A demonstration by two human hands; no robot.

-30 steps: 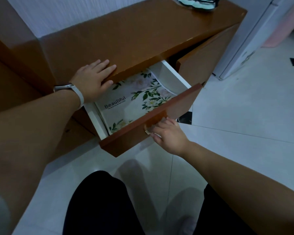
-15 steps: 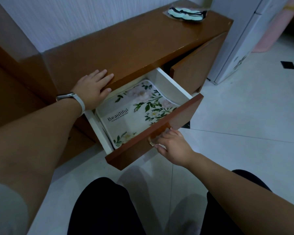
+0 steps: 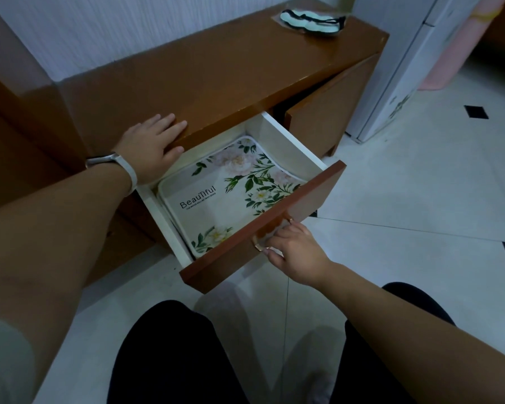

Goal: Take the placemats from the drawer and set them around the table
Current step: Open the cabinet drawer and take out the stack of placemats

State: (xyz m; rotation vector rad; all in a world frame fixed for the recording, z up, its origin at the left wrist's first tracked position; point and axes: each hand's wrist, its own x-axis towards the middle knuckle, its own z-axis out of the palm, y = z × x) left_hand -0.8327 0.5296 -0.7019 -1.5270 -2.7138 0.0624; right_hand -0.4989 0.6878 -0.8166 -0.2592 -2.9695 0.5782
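A white drawer with a brown wooden front [image 3: 245, 249] stands pulled far out of the low brown cabinet [image 3: 216, 74]. Inside lies a stack of floral placemats [image 3: 228, 193], the top one printed "Beautiful"; its near edge is hidden behind the drawer front. My right hand [image 3: 295, 252] grips the small gold handle on the drawer front, fingers curled under it. My left hand [image 3: 152, 147] rests flat on the cabinet's top edge, just left of the drawer, a white band on the wrist.
A pale green sleep mask [image 3: 309, 17] lies on the cabinet top at the far right. A cabinet door [image 3: 324, 118] stands ajar right of the drawer. A white fridge [image 3: 405, 62] stands further right. My knees in black trousers [image 3: 172, 354] are just below the drawer on the white tiled floor.
The drawer has slid further out with my right hand on its handle, showing more of the top placemat. My left hand has stayed on the cabinet top.
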